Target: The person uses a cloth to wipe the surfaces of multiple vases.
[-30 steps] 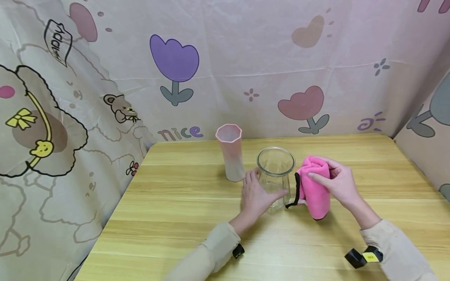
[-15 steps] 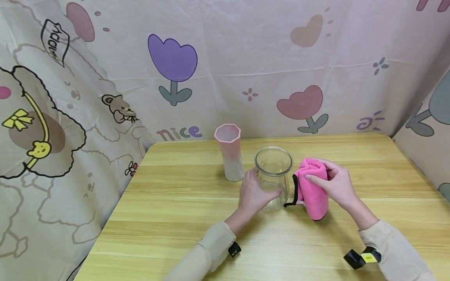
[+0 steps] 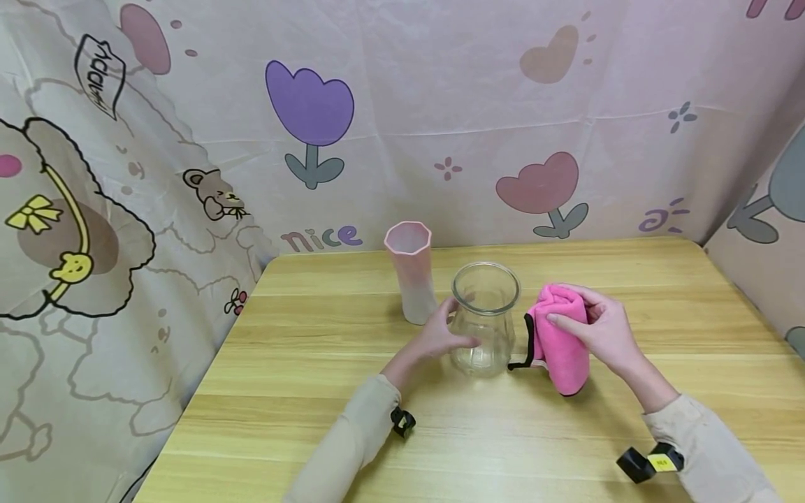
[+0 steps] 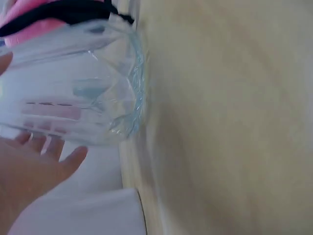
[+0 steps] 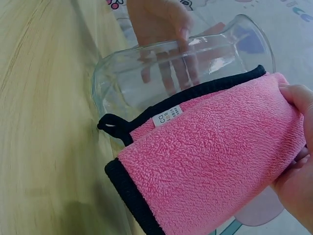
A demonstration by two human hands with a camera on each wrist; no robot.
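Note:
A clear glass vase (image 3: 497,335) with a wide round rim stands upright on the wooden table. My left hand (image 3: 437,335) is at its left side, thumb in front and the other fingers behind, spread and nearly straight. In the left wrist view, these fingers (image 4: 54,147) lie along the glass without curling tightly round it; contact is hard to tell. My right hand (image 3: 610,332) pinches a rolled pink towel (image 3: 566,342) by its upper end, thumb on the near side. Black edging, a loop and a white label (image 5: 167,115) show on the towel, close beside the glass.
A tall pink-and-white vase (image 3: 415,286) stands behind and to the left of the glass one, near my left fingers. The wooden table (image 3: 302,391) ends at a printed cloth backdrop (image 3: 402,168) along the back.
The glass vase has shifted slightly left. My left hand has moved left and drawn back, its thumb covering less of the glass. My right hand and the towel have barely moved.

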